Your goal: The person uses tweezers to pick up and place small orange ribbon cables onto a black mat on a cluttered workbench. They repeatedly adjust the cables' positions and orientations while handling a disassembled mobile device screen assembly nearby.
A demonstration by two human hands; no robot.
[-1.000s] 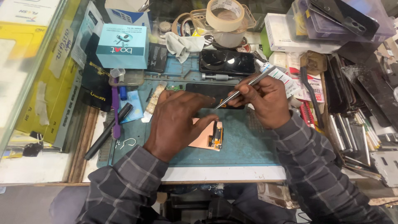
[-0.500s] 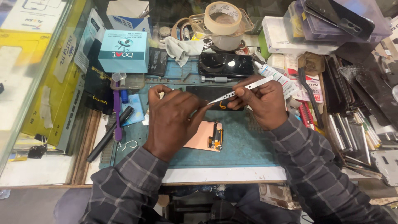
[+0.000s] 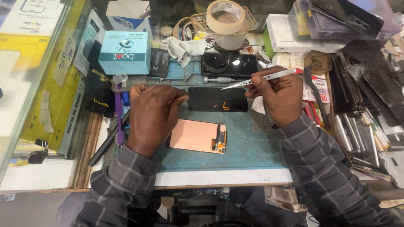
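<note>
My right hand [image 3: 278, 97] grips metal tweezers [image 3: 251, 80], tips pointing left above a black phone panel [image 3: 216, 99] that lies flat on the blue work mat [image 3: 252, 143]. A small orange flex part [image 3: 223, 105] rests on that panel. My left hand [image 3: 152, 114] lies palm down on the mat, fingers curled, just left of the black panel and touching the left edge of a copper-backed phone screen [image 3: 197, 135] with a circuit strip at its right end. It holds nothing that I can see.
A teal box [image 3: 125, 52], a roll of tape [image 3: 225, 17] on a clear cup, a grey cloth [image 3: 185, 48] and a black phone [image 3: 229, 64] crowd the back. A purple tool [image 3: 118, 113] lies at left. Stacked screens and tools [image 3: 357, 126] fill the right side.
My hands have moved apart: the left slid left off the copper-backed screen, the right lifted the tweezers up and right, uncovering the black panel and orange part.
</note>
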